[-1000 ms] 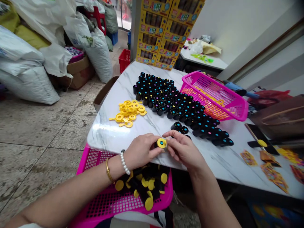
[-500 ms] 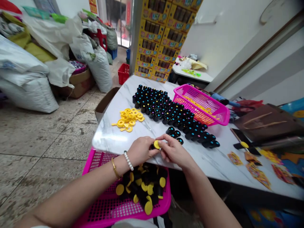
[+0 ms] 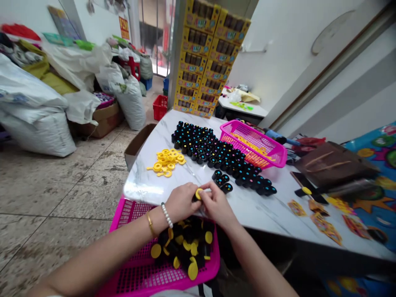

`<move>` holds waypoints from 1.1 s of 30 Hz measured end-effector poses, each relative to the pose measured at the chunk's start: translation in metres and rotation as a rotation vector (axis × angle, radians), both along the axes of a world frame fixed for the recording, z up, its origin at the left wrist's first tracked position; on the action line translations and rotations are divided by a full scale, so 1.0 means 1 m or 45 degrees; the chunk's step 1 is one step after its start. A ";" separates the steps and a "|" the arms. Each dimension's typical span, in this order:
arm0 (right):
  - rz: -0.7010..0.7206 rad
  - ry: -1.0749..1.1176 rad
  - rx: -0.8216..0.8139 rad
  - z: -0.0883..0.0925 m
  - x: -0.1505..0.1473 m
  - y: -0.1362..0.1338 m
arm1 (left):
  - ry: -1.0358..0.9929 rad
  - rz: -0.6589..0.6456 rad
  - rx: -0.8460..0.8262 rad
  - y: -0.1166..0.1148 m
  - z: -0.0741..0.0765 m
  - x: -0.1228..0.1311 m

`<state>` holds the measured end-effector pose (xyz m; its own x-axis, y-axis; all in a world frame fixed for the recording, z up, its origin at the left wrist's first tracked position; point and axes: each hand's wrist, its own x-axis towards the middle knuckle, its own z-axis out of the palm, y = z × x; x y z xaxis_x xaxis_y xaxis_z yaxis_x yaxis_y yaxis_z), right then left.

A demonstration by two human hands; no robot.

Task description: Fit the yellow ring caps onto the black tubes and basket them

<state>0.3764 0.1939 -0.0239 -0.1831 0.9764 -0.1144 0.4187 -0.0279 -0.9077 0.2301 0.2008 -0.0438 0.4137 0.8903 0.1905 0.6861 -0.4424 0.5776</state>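
One black cylinder [image 3: 196,196], yellow cap [image 3: 199,192] up, pinched by left hand [image 3: 182,202], right hand [image 3: 217,205]

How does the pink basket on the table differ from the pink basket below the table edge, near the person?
The table basket stands beside the rows of black tubes; the lower basket sits below the left hand and right hand, which grip one capped tube. The table basket holds a few yellow pieces; the lower basket holds a heap of yellow-capped black tubes. Both are pink mesh.
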 end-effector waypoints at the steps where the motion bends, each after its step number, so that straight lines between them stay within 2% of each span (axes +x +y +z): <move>1: 0.021 -0.043 0.092 -0.001 -0.001 -0.012 | 0.007 -0.029 -0.016 -0.010 0.001 -0.005; 6: 0.200 -0.465 0.525 -0.017 0.010 -0.073 | 0.177 -0.148 -0.230 -0.069 -0.003 -0.043; 8: 0.210 -0.720 0.657 -0.030 0.019 -0.087 | 0.284 -0.138 -0.297 -0.081 -0.004 -0.054; 10: 0.206 -1.022 0.718 -0.046 0.026 -0.092 | 0.312 -0.152 -0.300 -0.080 0.000 -0.057; 13: 0.197 -1.382 0.715 -0.067 0.033 -0.087 | 0.199 -0.202 -0.218 -0.055 0.015 -0.042; 16: 0.239 -1.459 0.674 -0.076 0.034 -0.079 | 0.007 -0.156 -0.095 -0.012 0.027 -0.012; 19: 0.271 -1.413 0.601 -0.073 0.035 -0.077 | -0.111 -0.053 -0.029 0.034 0.025 0.022; 22: 0.324 -1.290 0.559 -0.064 0.038 -0.083 | -0.149 0.043 0.010 0.065 0.014 0.047; 24: 0.321 -1.109 0.608 -0.056 0.043 -0.086 | -0.154 0.062 0.009 0.075 0.006 0.055; 27: 0.162 -0.897 0.809 -0.043 0.050 -0.082 | -0.178 0.043 0.002 0.077 -0.001 0.058; 30: 0.012 -0.990 0.923 -0.035 0.051 -0.067 | -0.198 0.026 0.019 0.073 -0.003 0.057; 33: 0.060 -1.140 0.916 -0.032 0.043 -0.054 | -0.163 0.035 0.031 0.071 -0.005 0.059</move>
<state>0.4198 0.1394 -0.0561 -0.3555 0.8628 0.3594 0.9087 0.4091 -0.0833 0.2892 0.2723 -0.0489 0.3600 0.8953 0.2622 0.6195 -0.4396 0.6504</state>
